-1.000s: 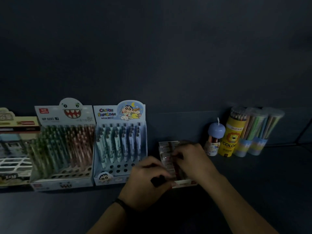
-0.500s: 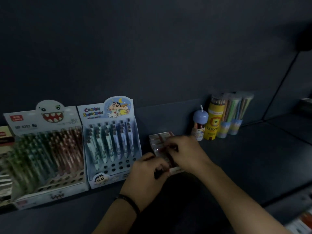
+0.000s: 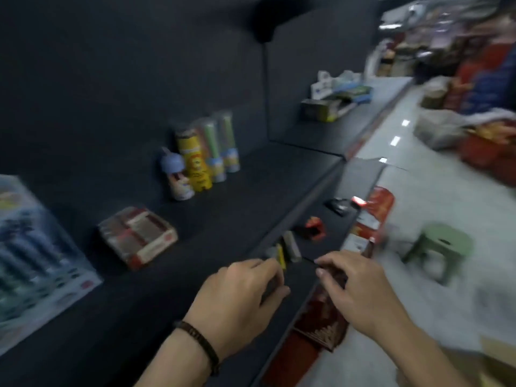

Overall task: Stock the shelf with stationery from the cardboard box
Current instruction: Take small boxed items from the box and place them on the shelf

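My left hand (image 3: 240,300) hovers over the front edge of the dark shelf (image 3: 251,185), fingers curled onto the thumb around a small dark object (image 3: 272,284) that is blurred. My right hand (image 3: 354,289) is just to its right, past the shelf edge, fingers apart and holding nothing. A flat red-and-white wrapped pack (image 3: 136,236) lies on the shelf, well to the left of both hands and touched by neither. A brown cardboard corner (image 3: 499,358) shows at the bottom right.
A blue pen display (image 3: 33,261) stands at the far left and several pencil tubes (image 3: 206,152) stand at the shelf's back. Small red (image 3: 315,227) and grey (image 3: 290,245) items lie on the lower shelf. A green stool (image 3: 441,247) stands in the aisle.
Both hands have come off the red-and-white pack and drawn back to the shelf edge. The view has swung to the right, bringing the aisle and the lower shelf into sight.
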`<move>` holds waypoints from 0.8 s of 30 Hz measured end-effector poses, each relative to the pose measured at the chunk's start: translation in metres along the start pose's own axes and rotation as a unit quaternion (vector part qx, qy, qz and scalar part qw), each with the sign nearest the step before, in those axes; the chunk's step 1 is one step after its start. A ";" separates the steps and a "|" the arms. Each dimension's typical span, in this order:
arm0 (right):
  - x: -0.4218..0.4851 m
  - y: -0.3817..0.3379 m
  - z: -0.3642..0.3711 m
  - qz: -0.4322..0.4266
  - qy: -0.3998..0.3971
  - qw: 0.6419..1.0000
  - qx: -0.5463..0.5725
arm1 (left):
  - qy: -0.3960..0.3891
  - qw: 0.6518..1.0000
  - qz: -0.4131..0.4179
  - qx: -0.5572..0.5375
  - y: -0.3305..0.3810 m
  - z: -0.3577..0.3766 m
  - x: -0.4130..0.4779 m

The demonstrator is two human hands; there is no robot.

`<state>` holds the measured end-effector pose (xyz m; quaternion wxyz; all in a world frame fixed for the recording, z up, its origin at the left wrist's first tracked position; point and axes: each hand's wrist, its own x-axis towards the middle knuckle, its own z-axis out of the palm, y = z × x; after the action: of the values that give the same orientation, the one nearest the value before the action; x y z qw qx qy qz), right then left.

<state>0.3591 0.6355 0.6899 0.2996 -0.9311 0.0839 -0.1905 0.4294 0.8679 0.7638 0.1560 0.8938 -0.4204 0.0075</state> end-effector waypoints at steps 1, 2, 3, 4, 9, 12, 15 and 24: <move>-0.018 0.028 -0.013 0.031 -0.009 0.999 -0.011 | -0.030 0.999 0.027 0.005 0.025 0.017 0.014; -0.039 0.058 -0.026 0.065 -0.021 0.997 -0.023 | -0.059 0.997 0.050 0.004 0.050 0.036 0.027; -0.060 0.088 -0.041 0.101 -0.030 0.994 -0.030 | -0.090 0.993 0.070 0.000 0.077 0.058 0.041; -0.084 0.122 -0.056 0.138 -0.040 0.989 -0.037 | -0.118 0.989 0.088 -0.004 0.106 0.079 0.055; -0.222 0.267 -0.154 0.319 -0.053 0.946 -0.003 | -0.306 0.943 0.132 0.007 0.239 0.211 0.114; -0.305 0.342 -0.202 0.424 -0.041 0.904 -0.031 | -0.394 0.903 0.166 0.048 0.307 0.287 0.140; -0.368 0.410 -0.225 0.514 -0.042 0.857 -0.016 | -0.458 0.864 0.191 0.088 0.369 0.362 0.161; -0.412 0.594 -0.215 0.623 -0.076 0.778 0.045 | -0.609 0.737 0.239 0.168 0.485 0.570 0.239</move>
<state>-0.1296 0.1549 0.3747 0.4001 -0.6726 0.6135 0.1051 0.1510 0.2366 0.3888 -0.2929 0.5895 -0.6172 -0.4310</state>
